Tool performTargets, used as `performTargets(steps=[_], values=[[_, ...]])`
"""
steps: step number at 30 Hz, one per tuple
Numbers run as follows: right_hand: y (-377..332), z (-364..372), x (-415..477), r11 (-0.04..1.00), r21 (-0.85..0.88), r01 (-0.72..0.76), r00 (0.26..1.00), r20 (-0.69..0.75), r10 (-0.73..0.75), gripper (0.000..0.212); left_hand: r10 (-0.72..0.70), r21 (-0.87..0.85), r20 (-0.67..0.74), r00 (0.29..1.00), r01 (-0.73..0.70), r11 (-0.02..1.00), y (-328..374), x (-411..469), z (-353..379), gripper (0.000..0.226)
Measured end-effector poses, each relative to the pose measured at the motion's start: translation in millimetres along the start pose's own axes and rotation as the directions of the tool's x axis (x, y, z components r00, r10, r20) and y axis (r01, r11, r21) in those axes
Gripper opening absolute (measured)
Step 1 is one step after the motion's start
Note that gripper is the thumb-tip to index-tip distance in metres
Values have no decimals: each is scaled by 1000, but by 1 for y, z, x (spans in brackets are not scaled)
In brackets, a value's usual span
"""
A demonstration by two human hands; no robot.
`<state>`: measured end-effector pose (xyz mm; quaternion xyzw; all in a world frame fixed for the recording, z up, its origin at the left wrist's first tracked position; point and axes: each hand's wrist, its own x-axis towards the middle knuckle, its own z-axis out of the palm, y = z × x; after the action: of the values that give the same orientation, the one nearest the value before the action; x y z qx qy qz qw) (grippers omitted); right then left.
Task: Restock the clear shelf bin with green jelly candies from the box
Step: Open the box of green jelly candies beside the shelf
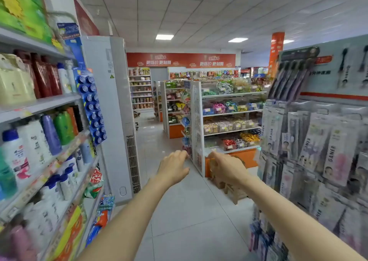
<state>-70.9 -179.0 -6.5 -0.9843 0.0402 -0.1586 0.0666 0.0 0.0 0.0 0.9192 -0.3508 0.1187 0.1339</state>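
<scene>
I stand in a shop aisle with both arms stretched forward. My left hand point(172, 167) hangs in the air with loosely curled fingers and holds nothing. My right hand point(226, 168) reaches forward at the same height, fingers bent, and nothing shows in it. Ahead on the right stands a candy shelf unit point(229, 113) with several clear bins of wrapped sweets; a bin with greenish candies point(208, 92) sits on its upper level. No box of green jelly candies is in view.
Shelves of shampoo bottles point(39, 133) line the left side. A rack of toothbrush packs point(318, 151) lines the right. A white floor air conditioner point(113, 111) stands on the left. A small wooden stool point(233, 191) sits on the tiled floor point(189, 211) below my right hand.
</scene>
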Motion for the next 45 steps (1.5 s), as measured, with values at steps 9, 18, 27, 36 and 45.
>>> performTargets(steps=[9,18,27,36,45], values=[[90,48,148,998,-27,-56,998,36,57,38,5,-41,37,999,-3,999,-39,164,65,32],[152,121,300,996,12,-90,991,100,88,30,33,-130,104,994,-19,991,-97,327,128,31],[240,170,466,975,14,-224,970,104,221,31,142,-153,162,976,-118,981,-159,532,202,29],[372,244,602,930,69,-361,925,151,348,27,250,-215,257,934,-197,957,-166,706,304,31],[515,287,759,919,45,-391,908,182,377,32,235,-242,295,926,-166,956,-160,897,382,29]])
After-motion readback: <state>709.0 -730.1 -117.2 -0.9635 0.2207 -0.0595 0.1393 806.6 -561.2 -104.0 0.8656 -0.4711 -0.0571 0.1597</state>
